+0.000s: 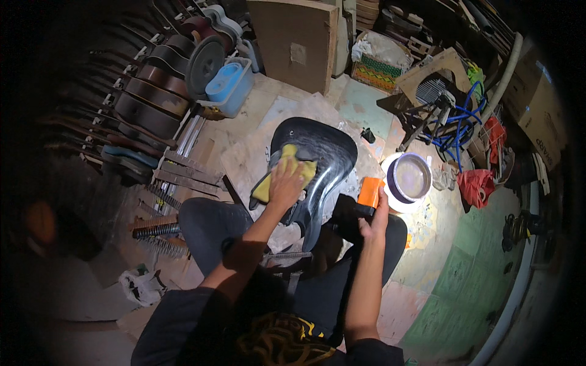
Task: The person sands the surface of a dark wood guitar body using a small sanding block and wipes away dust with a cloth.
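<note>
Black guitar body (pixel 326 146) lies left of the bowl (pixel 394 181), apparently mid-wipe: the left hand (pixel 287 184) presses a yellow cloth (pixel 307 173) on it; the right hand (pixel 376 221) grips an orange block (pixel 368 191) just left of the bowl. Streaky sheen suggests wiping unfinished; how much is left, I cannot tell.

The guitar body (pixel 332 149) is black, streaked with whitish shine — and the cloth (pixel 263 189) on it is mustard yellow. The block (pixel 370 190) is vivid orange, black at its lower end. The bowl (pixel 395 174) has a purplish rim. Blue colours both the tubing (pixel 465 139) and the tub (pixel 242 96) (the tub being the paler). The bag (pixel 475 186) is red; the basket (pixel 372 74) is green with a yellow-and-orange pattern. Floor tiles (pixel 450 317) show green and dusty pink — the shirt (pixel 287 343), black with swirling gold.
</note>
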`<state>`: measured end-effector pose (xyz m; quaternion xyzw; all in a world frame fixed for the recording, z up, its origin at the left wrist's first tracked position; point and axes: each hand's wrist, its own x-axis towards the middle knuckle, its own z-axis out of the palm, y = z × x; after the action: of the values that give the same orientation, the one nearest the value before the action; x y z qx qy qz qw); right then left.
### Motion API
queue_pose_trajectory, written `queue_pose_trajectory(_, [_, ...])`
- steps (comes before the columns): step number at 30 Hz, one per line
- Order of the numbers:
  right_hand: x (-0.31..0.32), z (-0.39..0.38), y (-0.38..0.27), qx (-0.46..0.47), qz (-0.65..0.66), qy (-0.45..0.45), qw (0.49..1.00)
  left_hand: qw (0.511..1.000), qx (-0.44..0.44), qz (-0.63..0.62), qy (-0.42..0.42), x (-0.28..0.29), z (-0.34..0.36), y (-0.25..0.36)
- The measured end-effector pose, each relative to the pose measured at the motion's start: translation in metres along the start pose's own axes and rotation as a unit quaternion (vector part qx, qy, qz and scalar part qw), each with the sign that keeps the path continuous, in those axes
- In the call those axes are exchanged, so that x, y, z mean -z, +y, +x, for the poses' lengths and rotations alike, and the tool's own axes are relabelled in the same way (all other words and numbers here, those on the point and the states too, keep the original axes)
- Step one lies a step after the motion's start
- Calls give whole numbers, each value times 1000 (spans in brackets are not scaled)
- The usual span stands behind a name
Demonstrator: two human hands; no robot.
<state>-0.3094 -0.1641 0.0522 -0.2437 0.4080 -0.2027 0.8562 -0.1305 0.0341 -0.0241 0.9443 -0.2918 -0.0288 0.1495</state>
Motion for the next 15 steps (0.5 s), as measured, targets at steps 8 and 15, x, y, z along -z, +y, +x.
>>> queue_pose_trajectory(8, [8,5,-2,39,-18,-5,999,964,-260,-33,-44,4,-4,32])
queue_pose_trajectory(15, [-6,-4,-4,27,-12,23,999,919,-374,-63,-111,17,-77,19])
